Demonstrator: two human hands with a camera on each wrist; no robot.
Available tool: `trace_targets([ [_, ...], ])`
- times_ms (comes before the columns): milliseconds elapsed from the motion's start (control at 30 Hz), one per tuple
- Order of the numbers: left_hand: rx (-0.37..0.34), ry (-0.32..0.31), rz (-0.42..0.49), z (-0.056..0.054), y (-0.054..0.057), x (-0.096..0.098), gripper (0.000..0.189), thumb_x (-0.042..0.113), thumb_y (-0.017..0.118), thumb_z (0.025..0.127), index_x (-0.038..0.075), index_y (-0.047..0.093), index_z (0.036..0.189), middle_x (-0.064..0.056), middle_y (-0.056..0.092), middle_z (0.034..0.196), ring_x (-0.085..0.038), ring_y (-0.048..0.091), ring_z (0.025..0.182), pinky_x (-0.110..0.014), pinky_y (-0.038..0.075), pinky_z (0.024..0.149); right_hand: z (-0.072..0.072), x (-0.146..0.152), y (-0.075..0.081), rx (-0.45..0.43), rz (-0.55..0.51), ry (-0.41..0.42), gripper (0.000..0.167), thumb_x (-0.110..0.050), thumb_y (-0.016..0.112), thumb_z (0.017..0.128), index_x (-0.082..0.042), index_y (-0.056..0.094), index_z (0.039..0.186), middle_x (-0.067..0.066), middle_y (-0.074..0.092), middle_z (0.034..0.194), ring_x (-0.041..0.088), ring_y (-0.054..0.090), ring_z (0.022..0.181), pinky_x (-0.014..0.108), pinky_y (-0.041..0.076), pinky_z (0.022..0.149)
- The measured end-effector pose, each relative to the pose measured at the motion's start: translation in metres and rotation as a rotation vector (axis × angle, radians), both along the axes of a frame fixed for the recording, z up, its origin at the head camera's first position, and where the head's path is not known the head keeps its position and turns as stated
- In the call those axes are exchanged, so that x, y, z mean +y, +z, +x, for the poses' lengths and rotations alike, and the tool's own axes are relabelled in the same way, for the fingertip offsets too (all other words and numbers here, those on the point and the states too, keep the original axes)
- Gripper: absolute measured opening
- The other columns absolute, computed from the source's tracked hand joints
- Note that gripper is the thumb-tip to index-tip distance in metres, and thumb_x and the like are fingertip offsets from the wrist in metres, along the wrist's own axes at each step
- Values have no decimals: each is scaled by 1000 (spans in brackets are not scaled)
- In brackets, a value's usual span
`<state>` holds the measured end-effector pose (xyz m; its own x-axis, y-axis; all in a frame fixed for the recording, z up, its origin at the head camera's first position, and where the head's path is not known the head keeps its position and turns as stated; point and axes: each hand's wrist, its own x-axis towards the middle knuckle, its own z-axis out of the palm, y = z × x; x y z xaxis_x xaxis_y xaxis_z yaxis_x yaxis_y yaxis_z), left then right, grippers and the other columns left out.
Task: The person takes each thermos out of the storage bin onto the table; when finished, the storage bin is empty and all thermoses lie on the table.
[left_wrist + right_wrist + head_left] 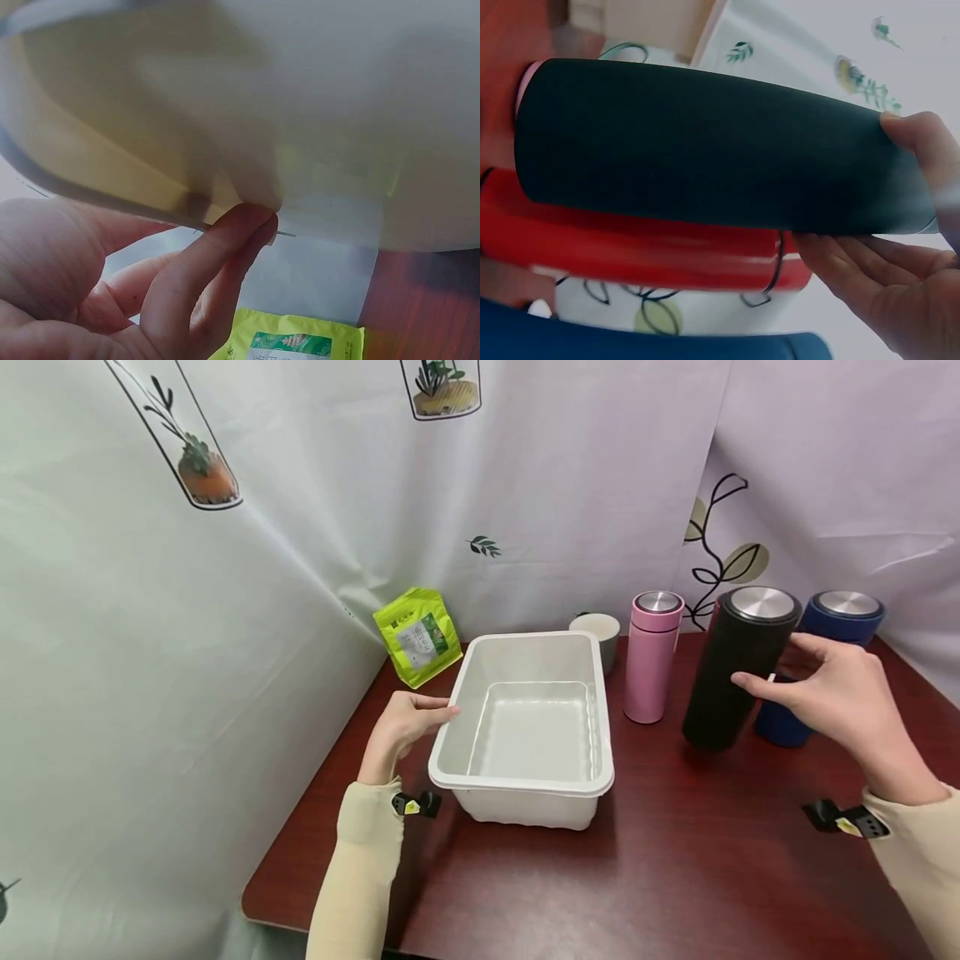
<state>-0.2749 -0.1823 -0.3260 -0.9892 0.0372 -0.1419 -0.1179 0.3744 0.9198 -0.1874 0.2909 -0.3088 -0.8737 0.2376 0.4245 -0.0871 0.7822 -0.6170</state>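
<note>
My left hand point(408, 724) pinches the left rim of a white plastic basin point(528, 789); in the left wrist view the fingers point(225, 255) press against its outer wall. My right hand point(843, 689) grips a black thermos point(731, 681) with a silver lid top near its upper end. The thermos leans, its base towards the basin, and seems lifted off the table. Behind it, in the right wrist view, stands a red thermos point(645, 244), mostly hidden in the head view. A blue thermos point(843, 614) is partly covered by the right hand.
A pink thermos point(651, 664) stands between the basin and the black thermos. Behind the basin is a pale cup point(597, 627). A lime-green pouch point(418, 637) leans on the curtain point(300, 527) at the back left. The dark red table point(675, 868) extends in front.
</note>
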Motion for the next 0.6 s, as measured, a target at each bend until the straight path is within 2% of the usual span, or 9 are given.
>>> trace_targets([
  [67, -1, -1, -1, 0, 0, 1, 40, 12, 77, 85, -7, 67, 119, -23, 68, 113, -22, 71, 92, -36, 60, 82, 2, 5, -6, -16, 11, -19, 54, -47, 84, 73, -11, 69, 110, -1, 76, 82, -29, 37, 68, 18, 35, 61],
  [133, -4, 0, -2, 0, 0, 2, 40, 12, 77, 84, -6, 67, 119, -23, 68, 113, -22, 71, 92, -36, 60, 82, 4, 11, -11, -27, 35, -37, 56, -47, 83, 73, -8, 69, 110, 22, 73, 95, -29, 33, 69, 20, 34, 60],
  [300, -5, -1, -6, 0, 1, 3, 40, 11, 77, 84, -6, 67, 119, -23, 68, 113, -20, 71, 89, -36, 60, 82, 9, 27, -20, -52, 68, -50, 61, -46, 82, 75, -2, 66, 115, 29, 70, 100, -32, 28, 67, 26, 33, 63],
  [367, -8, 2, -9, 0, 1, 3, 41, 11, 77, 84, -6, 67, 120, -22, 68, 113, -18, 71, 87, -36, 60, 81, 10, 32, -23, -54, 72, -54, 60, -46, 82, 75, -4, 66, 115, 27, 71, 96, -33, 29, 65, 27, 32, 63],
  [400, -8, 4, -10, 0, 1, 3, 40, 11, 77, 84, -6, 67, 120, -22, 68, 112, -17, 71, 87, -36, 60, 81, 11, 35, -24, -54, 72, -57, 60, -46, 82, 75, -5, 66, 115, 25, 72, 93, -33, 30, 63, 27, 32, 64],
  [500, -8, 2, -17, 0, 1, 2, 40, 11, 76, 85, -6, 66, 120, -22, 69, 112, -17, 71, 88, -36, 60, 82, 14, 43, -27, -62, 46, -61, 61, -47, 82, 75, -10, 65, 120, -13, 73, 73, -33, 34, 62, 27, 31, 67],
  [567, -6, -2, -20, 0, 0, 1, 41, 12, 76, 85, -6, 66, 120, -22, 69, 112, -18, 71, 88, -36, 60, 82, 16, 48, -28, -80, 13, -66, 66, -48, 82, 74, -13, 64, 128, -39, 58, 63, -32, 37, 62, 25, 31, 68],
  [600, -7, -3, -20, 1, 0, 1, 41, 12, 76, 85, -6, 66, 120, -22, 69, 112, -18, 71, 88, -36, 60, 82, 17, 50, -29, -88, -3, -66, 69, -48, 82, 75, -12, 62, 130, -47, 51, 62, -33, 38, 62, 24, 32, 68],
])
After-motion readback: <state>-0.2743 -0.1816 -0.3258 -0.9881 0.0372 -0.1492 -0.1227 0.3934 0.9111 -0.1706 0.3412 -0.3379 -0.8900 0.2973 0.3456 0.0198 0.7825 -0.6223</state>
